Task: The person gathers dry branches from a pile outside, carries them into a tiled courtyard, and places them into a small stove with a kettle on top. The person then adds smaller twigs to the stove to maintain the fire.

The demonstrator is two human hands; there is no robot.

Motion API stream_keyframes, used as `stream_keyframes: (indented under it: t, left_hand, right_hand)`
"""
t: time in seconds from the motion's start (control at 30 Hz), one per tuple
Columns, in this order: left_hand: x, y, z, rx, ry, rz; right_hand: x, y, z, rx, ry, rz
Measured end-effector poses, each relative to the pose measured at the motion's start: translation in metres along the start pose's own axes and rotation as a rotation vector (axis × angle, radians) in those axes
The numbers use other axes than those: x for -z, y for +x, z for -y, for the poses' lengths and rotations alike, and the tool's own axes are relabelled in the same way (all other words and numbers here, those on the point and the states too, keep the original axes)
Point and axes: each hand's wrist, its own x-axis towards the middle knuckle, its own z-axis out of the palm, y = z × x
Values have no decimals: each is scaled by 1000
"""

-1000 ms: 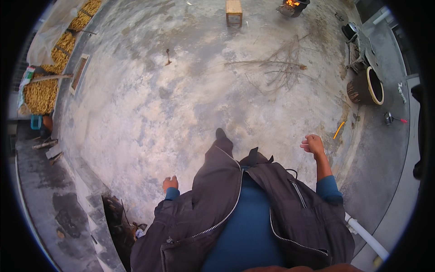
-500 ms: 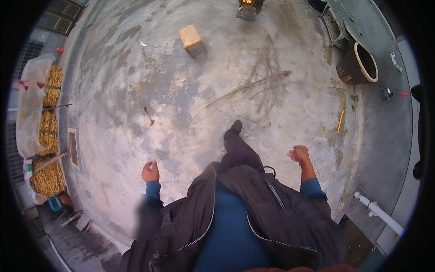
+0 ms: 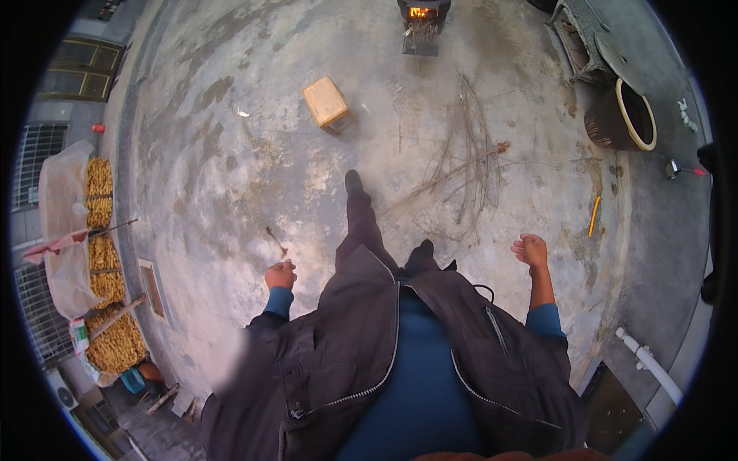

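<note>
Twigs [image 3: 470, 165] on flr [image 3: 223, 184], L hand [image 3: 281, 274] nr stick [image 3: 277, 241], R hand [image 3: 530, 250] nr twigs, both slack, half-curled.

Head camera: left fisheye of two on my head, faced steeply down.
Left hand [image 3: 280, 275], right hand [image 3: 530, 250]: viewed from above, close.
My jacket [image 3: 346, 338]: nearest, filled lower middle.
Stove [image 3: 435, 19]: well ahead, at top edge.

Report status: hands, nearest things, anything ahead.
Left hand, right hand: nothing visible held. Stick just beyond left hand. Branches ahead, nearer right hand. Stool ahead, left of branches.
</note>
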Motion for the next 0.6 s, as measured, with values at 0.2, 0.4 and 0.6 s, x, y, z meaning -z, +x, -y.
stream_keyframes:
  t: [0.2, 0.4, 0.6]
  left_hand:
    - [-30, 191, -129, -262, 108, 42]
    - [-17, 312, -326, -705, 128, 175]
    - [-31, 345, -533, -1008, 177, 408]
  right_hand:
    - [-53, -6, -38, -325, 271, -264]
    - [-159, -41, 15, -516, 364, -126]
    - [-191, -15, 121, -384, 356, -193]
